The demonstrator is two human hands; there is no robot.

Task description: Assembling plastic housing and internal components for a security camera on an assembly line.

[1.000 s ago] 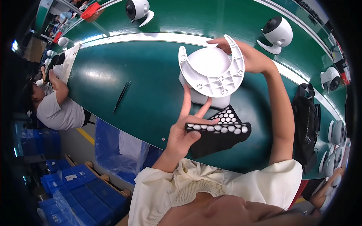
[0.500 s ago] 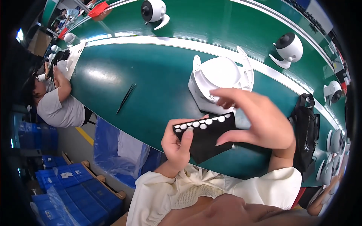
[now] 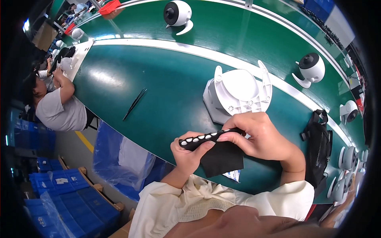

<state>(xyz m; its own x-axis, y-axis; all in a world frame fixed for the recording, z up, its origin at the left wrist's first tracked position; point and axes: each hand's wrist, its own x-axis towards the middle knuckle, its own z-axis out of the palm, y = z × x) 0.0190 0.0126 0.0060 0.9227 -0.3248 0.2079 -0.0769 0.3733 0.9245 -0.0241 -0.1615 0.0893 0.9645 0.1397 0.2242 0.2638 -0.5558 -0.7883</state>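
My left hand (image 3: 189,152) and my right hand (image 3: 258,135) pinch the upper edge of a black sheet with white round pads (image 3: 222,162). The edge is bent over between them, and a row of the pads faces up along the fold. The sheet's lower part hangs toward my body. Just beyond my right hand, a white plastic shell with two curved arms (image 3: 240,85) rests on a pale block-like stand (image 3: 214,105). Fingertips of both hands are partly hidden by the sheet.
Tweezers (image 3: 135,104) lie on the green table (image 3: 166,75). A white and blue packet (image 3: 233,175) shows below the sheet. At right is a black bag (image 3: 317,148). White round devices (image 3: 178,16) stand on the belt beyond. A co-worker (image 3: 61,103) sits left, near blue crates (image 3: 75,198).
My right hand has come down and closed on the sheet's right end. The sheet, flat before, is now bent along its padded edge. The view has shifted slightly.
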